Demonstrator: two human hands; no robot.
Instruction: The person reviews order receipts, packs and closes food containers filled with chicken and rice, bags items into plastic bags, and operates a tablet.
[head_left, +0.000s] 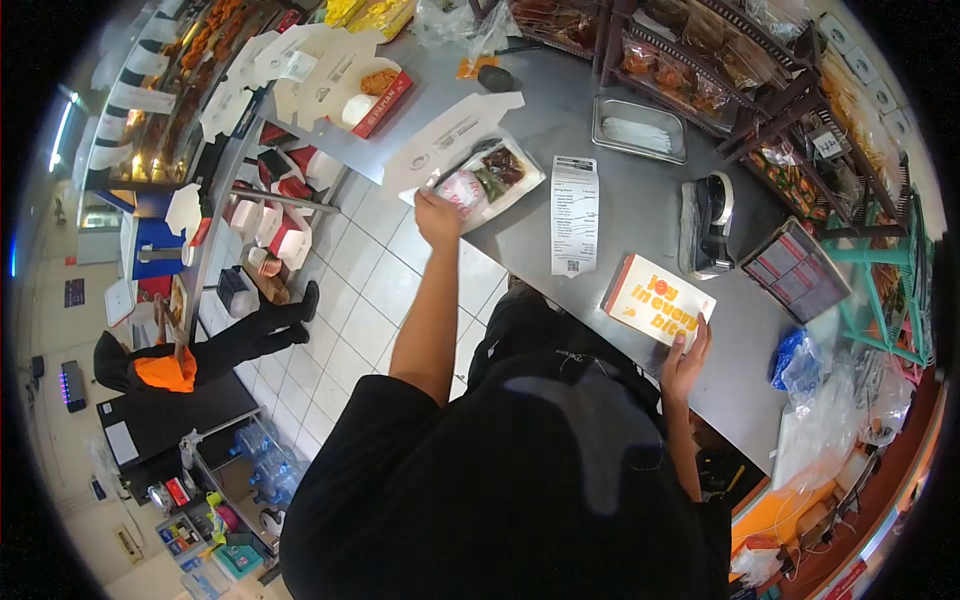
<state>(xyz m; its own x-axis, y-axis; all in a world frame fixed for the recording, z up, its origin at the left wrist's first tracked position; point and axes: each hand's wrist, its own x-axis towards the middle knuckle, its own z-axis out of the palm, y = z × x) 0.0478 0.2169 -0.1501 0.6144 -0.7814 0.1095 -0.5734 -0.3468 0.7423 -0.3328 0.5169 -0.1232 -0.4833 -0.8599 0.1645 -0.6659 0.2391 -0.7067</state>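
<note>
On the left we had a person in an orange top, then a red-sided box, open, with food, at the worktop's edge. Our left hand came next, fingers pinching the near side of an open meal box with a wrapped portion and dark food inside, by the worktop's edge. Then we saw a printed receipt, a metal tray beyond, and a closed box on the worktop, our right hand's fingers gripping its near right corner. Farther right: a black device and a framed sheet.
</note>
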